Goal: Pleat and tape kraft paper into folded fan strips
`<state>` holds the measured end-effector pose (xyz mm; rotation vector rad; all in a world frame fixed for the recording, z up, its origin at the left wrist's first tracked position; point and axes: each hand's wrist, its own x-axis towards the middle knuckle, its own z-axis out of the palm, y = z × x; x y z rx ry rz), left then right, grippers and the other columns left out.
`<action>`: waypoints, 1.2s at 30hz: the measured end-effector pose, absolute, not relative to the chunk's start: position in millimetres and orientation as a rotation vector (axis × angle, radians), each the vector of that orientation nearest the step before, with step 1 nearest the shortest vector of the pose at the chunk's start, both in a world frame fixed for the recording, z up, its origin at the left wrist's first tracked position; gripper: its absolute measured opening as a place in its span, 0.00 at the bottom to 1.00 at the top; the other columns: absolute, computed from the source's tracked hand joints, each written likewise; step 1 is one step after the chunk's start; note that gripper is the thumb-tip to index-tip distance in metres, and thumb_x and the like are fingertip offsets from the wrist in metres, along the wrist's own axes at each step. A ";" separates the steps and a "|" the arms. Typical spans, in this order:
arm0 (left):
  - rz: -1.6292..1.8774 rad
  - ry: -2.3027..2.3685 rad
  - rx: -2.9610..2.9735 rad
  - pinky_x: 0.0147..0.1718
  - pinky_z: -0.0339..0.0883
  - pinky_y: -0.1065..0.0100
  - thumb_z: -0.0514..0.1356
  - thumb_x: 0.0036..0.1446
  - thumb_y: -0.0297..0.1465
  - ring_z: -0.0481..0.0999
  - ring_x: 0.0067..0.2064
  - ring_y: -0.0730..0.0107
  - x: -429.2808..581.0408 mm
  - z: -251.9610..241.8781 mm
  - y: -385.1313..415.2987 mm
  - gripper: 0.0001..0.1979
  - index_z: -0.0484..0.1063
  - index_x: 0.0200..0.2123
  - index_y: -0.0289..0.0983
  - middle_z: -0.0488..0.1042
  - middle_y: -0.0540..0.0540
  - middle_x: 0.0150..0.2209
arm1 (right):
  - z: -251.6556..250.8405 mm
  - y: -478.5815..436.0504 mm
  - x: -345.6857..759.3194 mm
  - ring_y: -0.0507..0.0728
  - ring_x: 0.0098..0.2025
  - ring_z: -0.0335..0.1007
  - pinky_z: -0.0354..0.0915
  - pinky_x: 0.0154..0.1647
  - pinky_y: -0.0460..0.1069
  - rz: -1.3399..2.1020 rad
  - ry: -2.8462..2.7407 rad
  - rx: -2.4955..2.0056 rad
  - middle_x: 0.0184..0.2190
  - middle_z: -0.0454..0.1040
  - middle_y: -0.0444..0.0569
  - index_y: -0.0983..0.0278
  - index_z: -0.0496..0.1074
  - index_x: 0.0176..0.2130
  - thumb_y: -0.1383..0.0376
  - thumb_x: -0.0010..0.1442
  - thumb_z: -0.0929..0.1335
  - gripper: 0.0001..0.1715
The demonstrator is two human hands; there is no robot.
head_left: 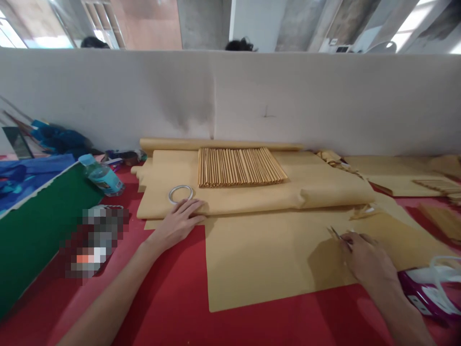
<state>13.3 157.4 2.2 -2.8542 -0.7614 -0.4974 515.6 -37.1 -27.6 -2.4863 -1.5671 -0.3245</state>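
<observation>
My left hand [183,222] lies with fingers stretched out on the front fold of the tan paper sheets [252,199], right beside a silver ring [180,194]. Small scissors [336,233] are in my closed right hand [369,254], their pointed metal tips facing away to the upper left. Most of their handle is hidden by my fingers. Under that hand a flat tan sheet [259,259] spreads toward me. Behind my hands, a pleated piece [241,166] with narrow, tight folds rests on the layered sheets.
Right of my right arm is a purple and white iron [428,293] with a pale cord. A capped plastic bottle [103,175] leans near a green panel [46,230] on the left. The red table [169,298] ends at a white partition [288,96].
</observation>
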 end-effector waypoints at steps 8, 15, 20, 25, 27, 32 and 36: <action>-0.590 -0.862 -2.998 0.69 0.52 0.44 0.55 0.69 0.28 0.61 0.69 0.57 11.6 0.4 156.8 0.16 0.79 0.52 0.46 0.66 0.44 0.66 | 23.7 -15.4 409.5 0.61 0.37 0.80 0.74 0.35 0.52 0.262 -1.627 -2.000 0.40 0.81 0.53 0.59 0.71 0.49 0.50 0.68 0.61 0.20; -0.619 -0.922 -3.036 0.70 0.49 0.45 0.55 0.67 0.25 0.62 0.69 0.58 11.6 -0.7 154.1 0.18 0.79 0.52 0.47 0.67 0.45 0.67 | 36.4 51.3 305.5 0.57 0.52 0.75 0.72 0.54 0.55 0.451 -2.285 -1.476 0.50 0.78 0.48 0.55 0.73 0.55 0.61 0.75 0.60 0.16; -0.646 -0.913 -3.074 0.70 0.50 0.46 0.55 0.65 0.24 0.61 0.69 0.57 12.1 1.6 153.6 0.19 0.79 0.52 0.46 0.66 0.45 0.66 | 21.6 79.8 279.4 0.58 0.43 0.75 0.73 0.44 0.54 0.137 -2.562 -1.368 0.45 0.76 0.51 0.63 0.72 0.54 0.75 0.70 0.59 0.20; -0.683 -0.928 -3.099 0.69 0.52 0.46 0.54 0.66 0.24 0.63 0.68 0.57 13.0 0.6 153.8 0.17 0.80 0.50 0.44 0.67 0.43 0.66 | 14.2 88.2 273.5 0.59 0.42 0.75 0.73 0.44 0.55 -0.021 -2.673 -1.286 0.45 0.75 0.51 0.64 0.72 0.53 0.78 0.66 0.61 0.21; -0.686 -0.937 -3.109 0.68 0.52 0.46 0.55 0.66 0.24 0.64 0.67 0.57 13.2 -1.0 153.9 0.18 0.79 0.51 0.44 0.67 0.43 0.66 | 11.1 89.8 273.7 0.59 0.43 0.74 0.72 0.46 0.55 -0.035 -2.685 -1.240 0.45 0.75 0.52 0.64 0.72 0.54 0.77 0.66 0.62 0.21; -0.672 -0.955 -3.128 0.69 0.52 0.47 0.55 0.65 0.23 0.66 0.66 0.57 12.4 -5.4 154.4 0.17 0.79 0.51 0.43 0.66 0.44 0.67 | 6.2 90.2 272.5 0.60 0.43 0.75 0.72 0.47 0.57 -0.050 -2.678 -1.206 0.44 0.76 0.53 0.66 0.72 0.54 0.76 0.66 0.63 0.20; -0.682 -0.942 -3.137 0.69 0.53 0.45 0.55 0.65 0.24 0.67 0.65 0.56 12.3 -6.8 155.1 0.18 0.78 0.52 0.44 0.67 0.43 0.66 | 6.4 89.9 271.4 0.61 0.44 0.75 0.72 0.47 0.58 -0.034 -2.650 -1.199 0.46 0.77 0.54 0.65 0.71 0.57 0.75 0.68 0.62 0.21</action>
